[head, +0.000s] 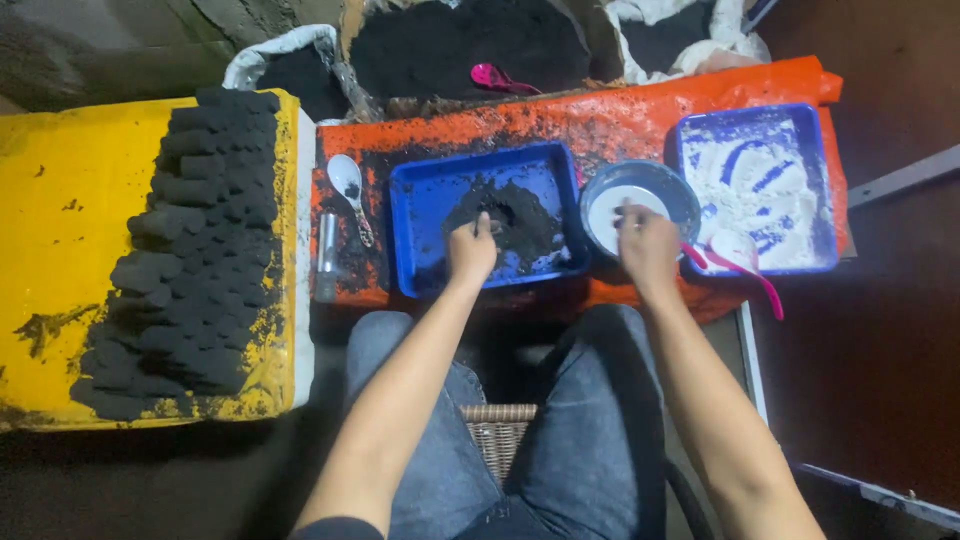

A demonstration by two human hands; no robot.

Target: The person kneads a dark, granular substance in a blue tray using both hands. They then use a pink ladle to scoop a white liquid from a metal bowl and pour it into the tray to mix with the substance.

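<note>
While your left hand [471,252] sits in the blue tray [415,195] with fingers curled down into the black powder heap [515,215], pinching or raking it (can't tell which), your right hand [648,245] rests curled over the round blue bowl [680,190] of white powder, grip unclear. Judging from this, keep the left fingers low and pull powder toward the tray's middle, not over the near rim. Hold the bowl steady; it touches the tray's right wall. Tight on the right: second blue tray [690,140] with white powder and a pink spoon [745,270] just beside your wrist. Left has a white spoon [347,180] and a clear tube [327,255] near the tray, then the yellow board [60,200] stacked with black briquettes [195,250]. Open room is nearest your knees.
</note>
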